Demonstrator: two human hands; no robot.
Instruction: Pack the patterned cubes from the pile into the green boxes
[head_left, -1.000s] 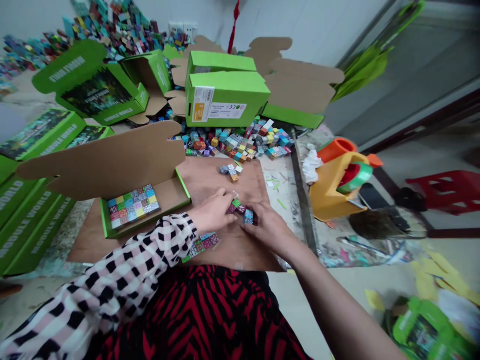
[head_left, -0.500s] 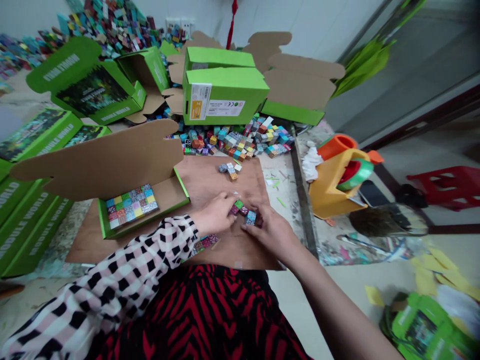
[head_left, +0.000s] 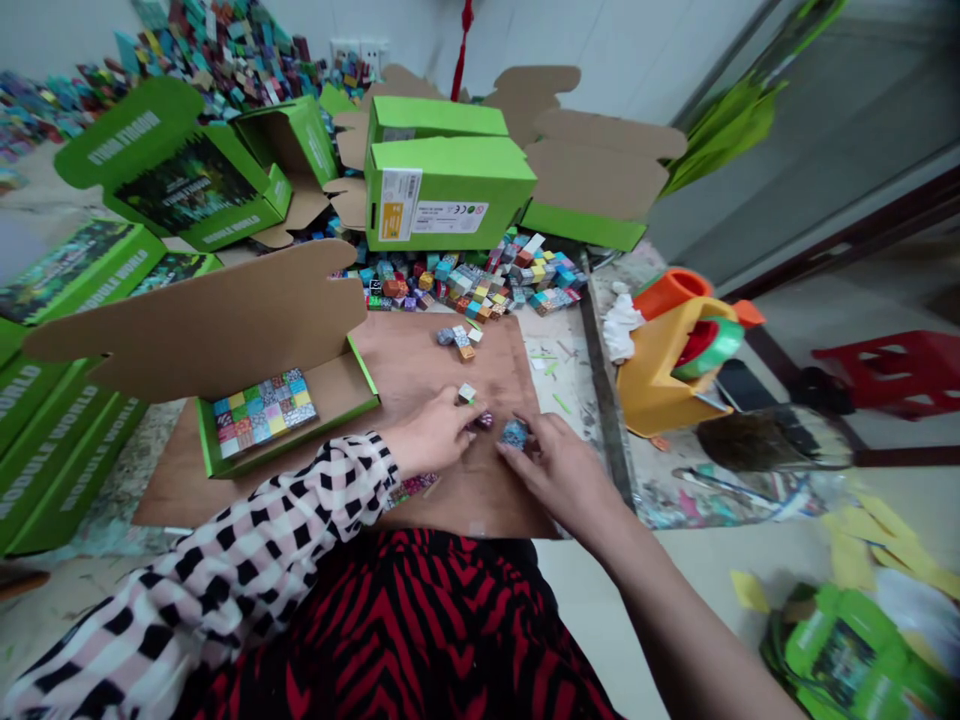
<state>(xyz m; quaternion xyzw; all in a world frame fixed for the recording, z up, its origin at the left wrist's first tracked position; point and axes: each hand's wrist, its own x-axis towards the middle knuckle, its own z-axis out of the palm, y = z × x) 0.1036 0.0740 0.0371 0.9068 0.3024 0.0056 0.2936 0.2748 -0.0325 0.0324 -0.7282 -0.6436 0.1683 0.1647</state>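
Both hands rest on a brown cardboard sheet (head_left: 420, 360) over a few small patterned cubes. My left hand (head_left: 431, 435), in a black-and-white checked sleeve, curls its fingers round a cube, with a pale cube (head_left: 466, 393) at its fingertips. My right hand (head_left: 559, 470) pinches a blue cube (head_left: 514, 433). A dark cube (head_left: 485, 420) lies between the two hands. To the left stands an open green box (head_left: 289, 415) with a layer of coloured cubes in it. A few loose cubes (head_left: 459, 341) lie farther back on the sheet.
A heap of coloured cubes (head_left: 472, 275) lies behind the sheet, before closed green boxes (head_left: 442, 190). More green boxes (head_left: 67, 330) stack at the left. An orange-yellow tape dispenser (head_left: 675, 350) stands at the right, a red stool (head_left: 892, 375) beyond it. A metal strip (head_left: 604, 400) edges the table.
My right hand has slid a little to the right with the blue cube. My left hand has lifted a pale cube at its fingertips; the cluster between the hands has thinned.
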